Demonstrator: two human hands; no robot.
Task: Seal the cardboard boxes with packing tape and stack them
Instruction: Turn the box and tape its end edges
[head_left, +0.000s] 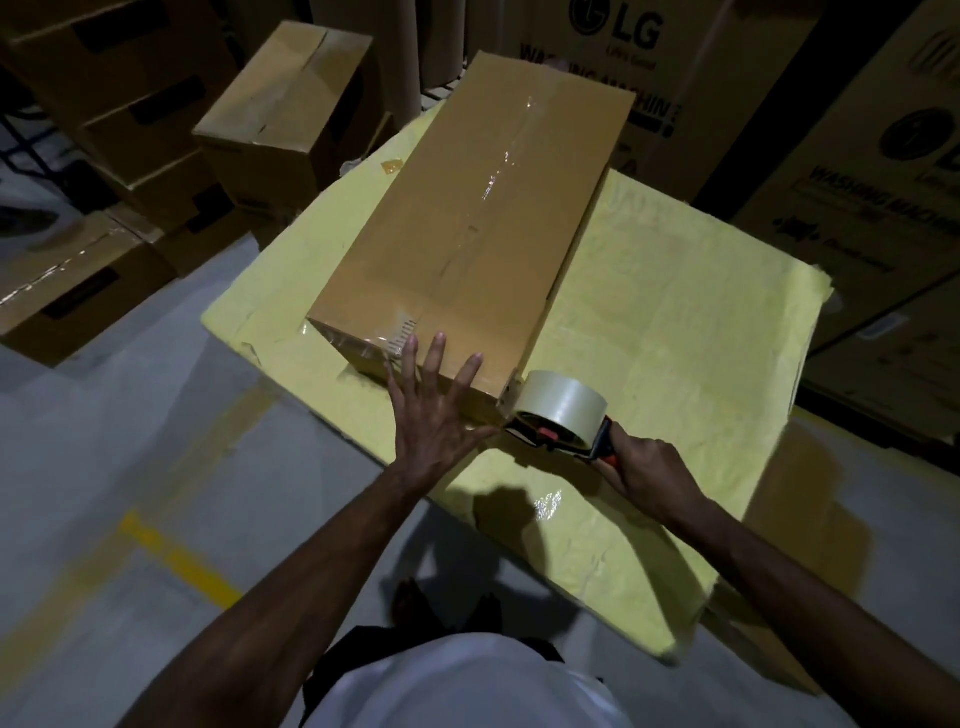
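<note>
A long brown cardboard box (467, 218) lies on a yellow-covered table (675, 322), with a strip of clear tape running down its top seam. My left hand (436, 410) presses flat with spread fingers against the box's near end. My right hand (649, 467) grips the handle of a tape dispenser (558, 415) carrying a roll of clear tape. The dispenser's head touches the box's near right corner.
Several closed cardboard boxes (291, 119) stand stacked on the floor at the left. Large printed washing machine cartons (857, 182) rise behind and to the right of the table. The grey floor (130, 467) carries a yellow line at the lower left.
</note>
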